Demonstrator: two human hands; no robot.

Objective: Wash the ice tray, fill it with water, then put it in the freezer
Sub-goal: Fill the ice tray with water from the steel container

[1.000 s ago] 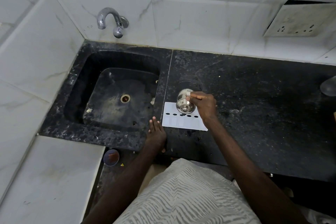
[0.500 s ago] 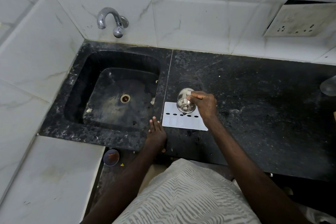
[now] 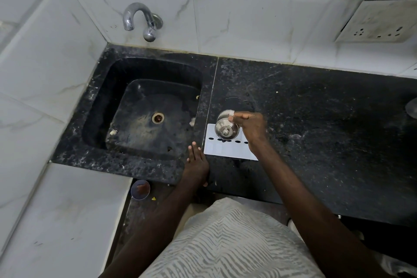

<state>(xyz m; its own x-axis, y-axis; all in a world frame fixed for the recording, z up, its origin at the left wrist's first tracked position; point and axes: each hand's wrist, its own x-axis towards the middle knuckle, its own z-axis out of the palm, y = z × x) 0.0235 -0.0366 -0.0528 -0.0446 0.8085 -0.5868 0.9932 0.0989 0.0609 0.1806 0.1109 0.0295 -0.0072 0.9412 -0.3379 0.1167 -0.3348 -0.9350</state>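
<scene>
Our right hand (image 3: 252,130) grips a steel cup (image 3: 226,128), seemingly tipped over the white ice tray (image 3: 228,151) on the counter (image 3: 316,119) beside the sink (image 3: 135,101). Our left hand (image 3: 196,161) rests flat, fingers straight, at the counter's front edge.

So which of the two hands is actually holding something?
The right hand: its fingers grip a small steel cup over the white ice tray. The left hand rests flat on the black counter, fingers straight, holding nothing.

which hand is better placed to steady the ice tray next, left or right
Left, probably. The left hand lies flat and empty on the counter just beside the left end of the ice tray, while the right hand is busy gripping the steel cup tipped over the tray.
</scene>
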